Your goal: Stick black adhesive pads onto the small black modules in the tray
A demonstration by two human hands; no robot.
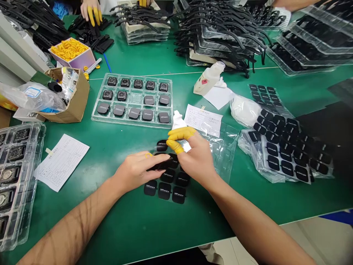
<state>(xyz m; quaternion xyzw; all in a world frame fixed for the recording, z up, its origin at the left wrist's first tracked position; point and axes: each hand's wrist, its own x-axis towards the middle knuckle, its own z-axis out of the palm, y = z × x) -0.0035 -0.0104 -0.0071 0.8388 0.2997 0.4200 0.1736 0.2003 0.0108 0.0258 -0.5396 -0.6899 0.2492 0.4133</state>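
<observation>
My left hand (138, 167) grips a black watch case (161, 163) between thumb and fingers, tilted above a sheet of black HiFuture stickers (164, 190). My right hand (193, 151) wears yellow finger cots and has thumb and index finger pinched at the edge of a single black HiFuture sticker (161, 145), just above the watch case. My hands and the case hide part of the sheet. Beyond them lies a clear tray (93, 117) of watch cases; some show bare backs, others bear black stickers, and one middle-row pocket holds no case.
More sticker sheets (286, 167) lie at right, near a white bottle (208, 79) and a paper form (204, 119). At left are another watch tray (19, 184), a cardboard box (78, 99) and a box of yellow finger cots (68, 51). A co-worker's hand (92, 11) touches black straps.
</observation>
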